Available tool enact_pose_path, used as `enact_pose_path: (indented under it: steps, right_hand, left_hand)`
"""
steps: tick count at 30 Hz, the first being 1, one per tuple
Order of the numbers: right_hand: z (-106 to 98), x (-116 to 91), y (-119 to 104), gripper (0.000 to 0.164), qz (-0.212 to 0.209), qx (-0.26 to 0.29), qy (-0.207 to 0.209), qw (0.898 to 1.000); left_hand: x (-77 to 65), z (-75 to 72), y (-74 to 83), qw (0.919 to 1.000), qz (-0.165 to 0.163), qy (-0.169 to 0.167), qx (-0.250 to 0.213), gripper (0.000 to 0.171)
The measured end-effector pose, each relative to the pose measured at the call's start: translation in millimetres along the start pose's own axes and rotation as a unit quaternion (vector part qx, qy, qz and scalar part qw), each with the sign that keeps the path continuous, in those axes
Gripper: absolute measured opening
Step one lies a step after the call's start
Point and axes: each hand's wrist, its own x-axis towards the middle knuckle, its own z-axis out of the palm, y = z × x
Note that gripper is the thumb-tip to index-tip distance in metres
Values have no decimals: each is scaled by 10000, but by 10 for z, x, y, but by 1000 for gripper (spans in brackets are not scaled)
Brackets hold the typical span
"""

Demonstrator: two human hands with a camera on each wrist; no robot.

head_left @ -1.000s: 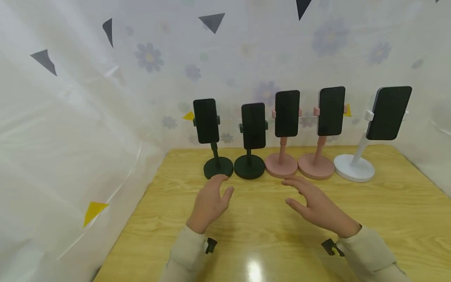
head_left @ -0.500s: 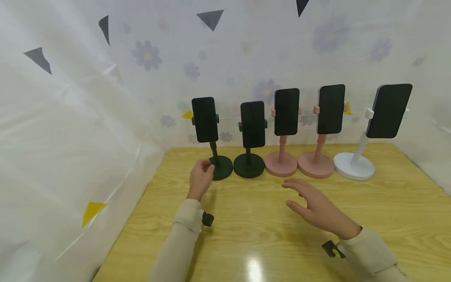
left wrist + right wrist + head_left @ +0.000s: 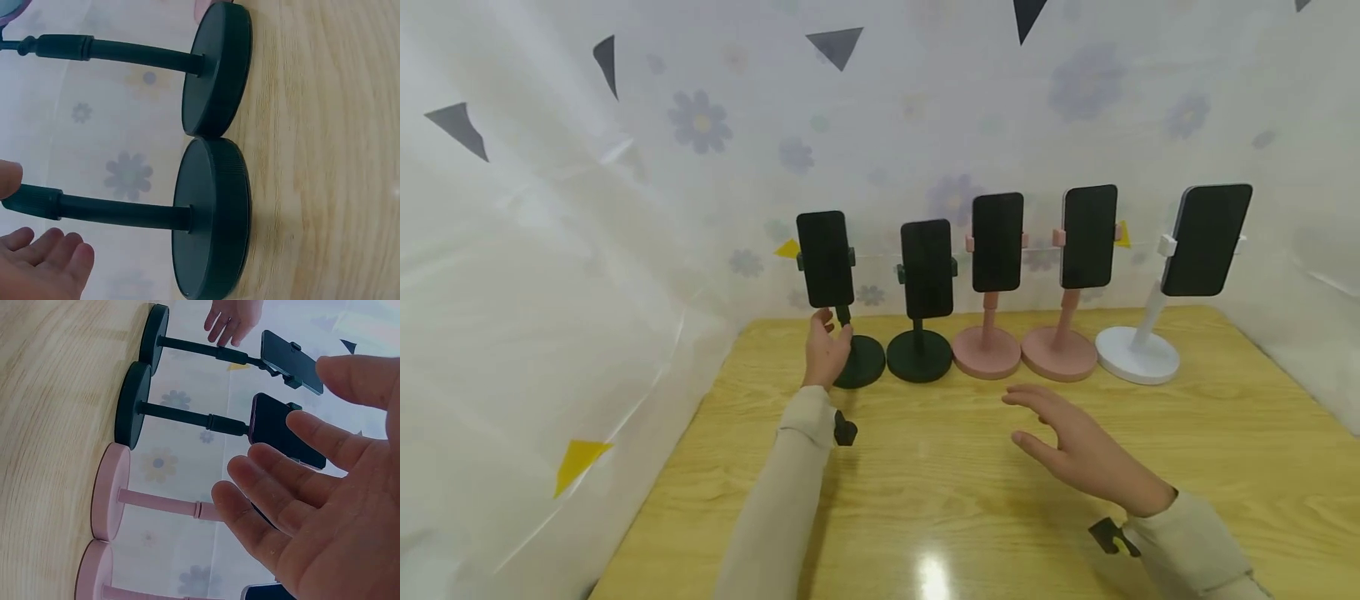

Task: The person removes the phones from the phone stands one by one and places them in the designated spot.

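My left hand (image 3: 827,350) is at the stem of the leftmost dark green phone stand (image 3: 862,363), just under its black phone (image 3: 825,259). In the left wrist view the thumb (image 3: 9,179) is by the stem's ribbed collar (image 3: 34,201), and the fingers (image 3: 65,253) lie on the other side with a gap. Whether the thumb touches the collar I cannot tell. My right hand (image 3: 1086,450) hovers over the table in front of the pink stands, fingers spread and holding nothing. In the right wrist view its palm faces the row of stands.
Along the table's (image 3: 970,483) back edge stand a second dark green stand (image 3: 919,357), two pink stands, the nearer-left one (image 3: 987,353) and the other (image 3: 1059,353), and a white stand (image 3: 1138,356). Each bears a phone. A patterned plastic curtain (image 3: 880,100) hangs close behind.
My left hand has moved forward and slightly left from the table's middle to the leftmost stand's stem. The right hand has hardly moved. The view has shifted a little.
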Motion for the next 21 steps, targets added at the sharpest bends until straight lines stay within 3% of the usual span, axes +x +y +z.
enact_pose_path:
  steps: [6, 13, 21]
  right_hand:
    - [7, -5, -9, 43, 56, 60, -99, 9999]
    - [16, -16, -28, 41, 79, 131, -185, 9997]
    - [-16, -45, -19, 40, 215, 197, -274, 9992]
  left_hand:
    - [89, 4, -66, 9998, -68, -180, 27, 54]
    - [100, 26, -133, 9996, -207, -70, -167, 44]
    - [180, 157, -75, 9997, 128, 91, 210, 40]
